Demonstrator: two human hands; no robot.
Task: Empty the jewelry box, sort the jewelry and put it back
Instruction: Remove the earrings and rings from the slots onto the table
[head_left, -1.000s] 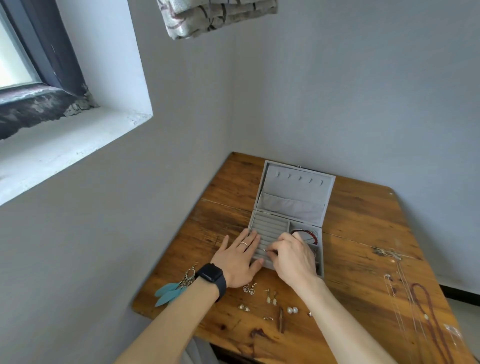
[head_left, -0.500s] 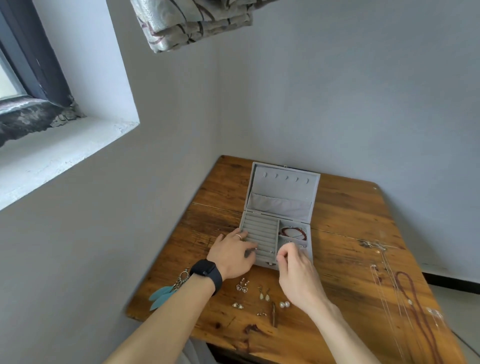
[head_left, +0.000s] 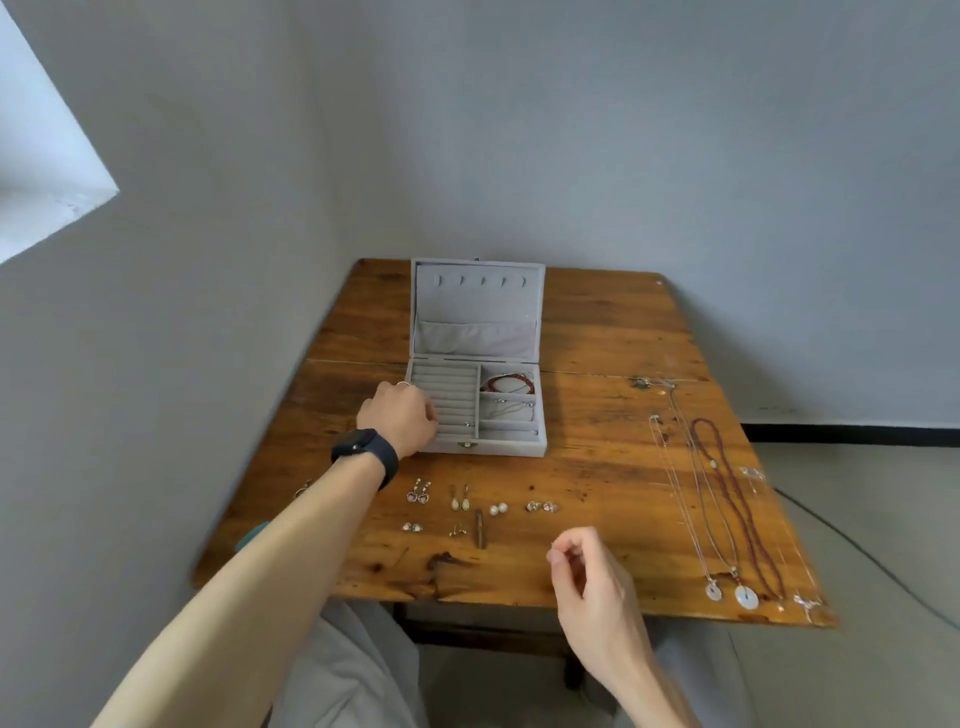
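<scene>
The grey jewelry box (head_left: 488, 447) stands open on the wooden table (head_left: 597, 467), lid leaning back. A red bracelet (head_left: 506, 383) fills its top right compartment, a silver chain (head_left: 506, 410) lies in the one below, and a small ring (head_left: 470, 424) sits in the ring rolls. My left hand (head_left: 400, 421) grips the box's left front corner, fingers curled over the rolls. My right hand (head_left: 587, 577) hovers over the table's near edge with fingers loosely curled; I see nothing in it. Several pairs of earrings (head_left: 460, 501) lie in rows in front of the box.
Several necklaces (head_left: 727, 493) lie stretched out on the right side of the table, their round pendants (head_left: 745, 597) near the front edge. A short brown stick (head_left: 479, 529) lies among the earrings. Teal feather earrings (head_left: 249, 535) peek out under my left forearm. Walls close in behind and to the left.
My right hand has left the ring rolls and drawn back toward the near table edge. My left hand's fingers went from flat to curled on the box. The view has swung right.
</scene>
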